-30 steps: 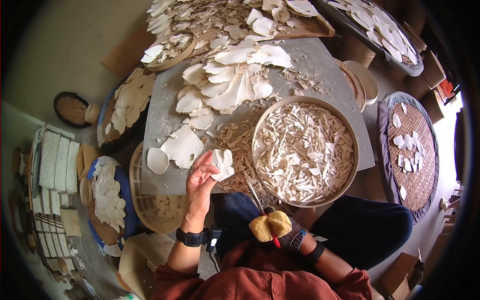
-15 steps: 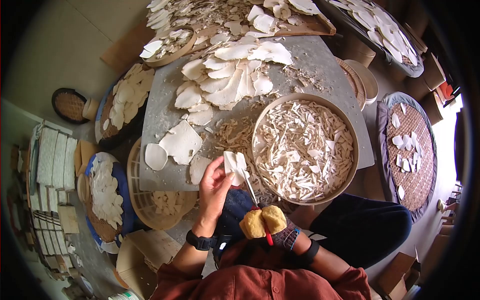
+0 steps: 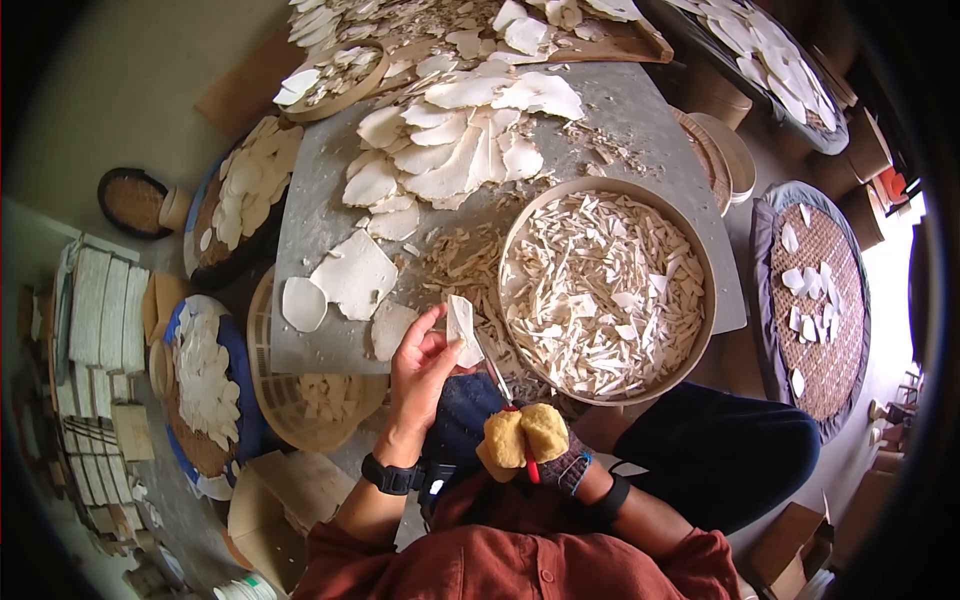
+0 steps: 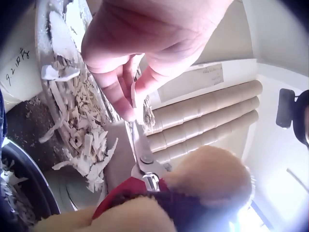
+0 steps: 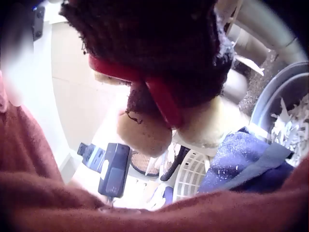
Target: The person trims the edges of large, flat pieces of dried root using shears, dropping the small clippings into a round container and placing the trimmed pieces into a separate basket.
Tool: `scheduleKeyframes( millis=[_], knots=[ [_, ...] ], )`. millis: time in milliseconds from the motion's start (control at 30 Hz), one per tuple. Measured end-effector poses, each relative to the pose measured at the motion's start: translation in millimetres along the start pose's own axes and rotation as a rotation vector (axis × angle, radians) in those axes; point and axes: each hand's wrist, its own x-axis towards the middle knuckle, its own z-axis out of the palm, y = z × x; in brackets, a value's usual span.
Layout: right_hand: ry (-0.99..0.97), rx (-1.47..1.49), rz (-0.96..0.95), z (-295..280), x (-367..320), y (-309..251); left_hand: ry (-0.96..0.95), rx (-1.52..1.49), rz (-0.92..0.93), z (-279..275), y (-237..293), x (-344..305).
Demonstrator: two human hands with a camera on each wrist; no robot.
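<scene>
My left hand pinches a thin white flat piece between thumb and fingers, above the near table edge. Beside it, my right hand, in a dark knitted glove, grips red-handled scissors. Yellow foam pads wrap the scissor handles. The blades point up to the piece's lower edge, right under my left fingertips in the left wrist view. In the right wrist view, the glove covers most of the red handles.
A round shallow tray full of white strips stands right of my hands. Large white sheets and a layered pile lie on the grey table. A plastic basket sits at left, a woven tray at right.
The left hand has shifted toward the scissors and turned the white piece, which shows narrower. The scissors have moved left, and their blades are now at the piece's edge.
</scene>
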Motion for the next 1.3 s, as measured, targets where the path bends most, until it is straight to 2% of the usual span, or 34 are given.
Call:
scheduleKeyframes(
  millis=[100, 200, 233, 267, 300, 333, 400, 433, 500, 533, 567, 667, 700, 800, 867, 900, 933, 1000, 1033, 1100, 1133, 1167, 1200, 1233, 1300],
  knots=[
    [0.076, -0.079, -0.053, -8.0, 2.7, 11.6, 0.065, 0.085, 0.056, -16.3, 5.6, -16.0],
    [-0.239, -0.814, -0.052, -19.2, -0.4, -12.3, 0.3, 0.192, 0.168, -79.4, 23.9, -36.9],
    [-0.283, -0.757, -0.083, -19.4, -3.0, -12.2, 0.401, 0.227, 0.224, -109.1, 32.9, -44.2],
    [-0.326, -0.702, -0.116, -19.1, -6.0, -10.2, 0.575, 0.386, 0.286, -136.9, 41.5, -50.9],
    [-0.315, -0.253, 0.049, -18.1, -6.2, -5.7, 0.627, 0.539, 0.42, -160.2, 49.5, -54.6],
    [-0.292, 0.196, 0.216, -15.9, -5.8, 1.2, 0.773, 0.925, 0.406, -178.3, 57.5, -64.7],
    [-0.251, 0.389, 0.395, -9.0, -2.5, 2.0, 0.755, 1.192, 0.386, -178.0, 63.4, -68.2],
    [-0.242, 0.132, 0.391, -5.0, -1.1, -6.0, 0.642, 1.021, 0.349, -163.2, 61.4, -61.7],
    [-0.252, 0.092, 0.335, -5.1, -1.5, -4.2, 0.459, 0.94, 0.252, -118.0, 53.2, -47.5],
    [-0.256, 0.072, 0.307, -5.3, -1.4, -3.1, 0.344, 0.994, 0.267, -105.7, 41.1, -39.0],
    [-0.247, 0.368, 0.279, -6.7, -4.0, 7.2, 0.282, 1.091, 0.395, -95.8, 24.6, -28.7],
    [-0.239, 0.686, 0.255, -2.4, -5.2, -2.3, 0.308, 1.406, 0.53, -78.5, -10.8, -4.7],
    [-0.23, 0.758, 0.292, -2.3, -4.5, -2.9, 0.321, 1.368, 0.536, -79.9, -13.0, -0.9],
    [-0.22, -0.058, 0.281, 1.6, -4.1, -27.9, 0.378, 1.209, 0.569, -83.4, -7.5, -0.5],
    [-0.275, -0.155, 0.215, 5.5, -1.4, -32.5, 0.462, 0.643, 0.287, -101.1, -12.9, 3.8],
    [-0.318, -0.451, 0.115, 9.8, -0.4, -43.6, 0.45, 0.325, 0.321, -104.8, -11.0, 4.3],
    [-0.287, -0.062, 0.228, 6.7, -0.4, -33.7, 0.459, 0.156, 0.209, -99.2, 4.4, -1.5],
    [-0.194, 0.718, 0.429, -3.8, -4.0, -6.1, 0.352, -0.235, 0.017, -87.3, 21.6, -9.5],
    [-0.11, 0.714, 0.38, 3.1, -6.5, -14.4, 0.315, -0.28, -0.018, -78.7, 24.4, -11.6],
    [-0.169, 0.453, 0.291, -2.1, -3.6, -3.5, 0.233, -0.373, -0.093, -59.8, 23.0, -15.6],
    [-0.268, -0.17, 0.049, -5.4, -2.1, -0.8, 0.216, -0.329, -0.089, -49.8, 19.8, -16.6],
    [-0.234, -0.792, -0.213, -8.3, -0.3, 1.1, 0.198, -0.285, -0.085, -39.5, 15.6, -17.7],
    [-0.225, -0.295, 0.038, -7.5, -3.1, 1.4, 0.181, -0.24, -0.08, -29.2, 12.5, -18.3],
    [-0.111, 0.208, 0.255, -6.2, -5.8, 0.9, 0.184, -0.225, -0.071, -18.7, 11.4, -18.9],
    [-0.064, -0.033, 0.249, -4.0, -4.7, -5.5, 0.175, -0.133, 0.007, -3.1, 3.8, -19.5]
  ],
)
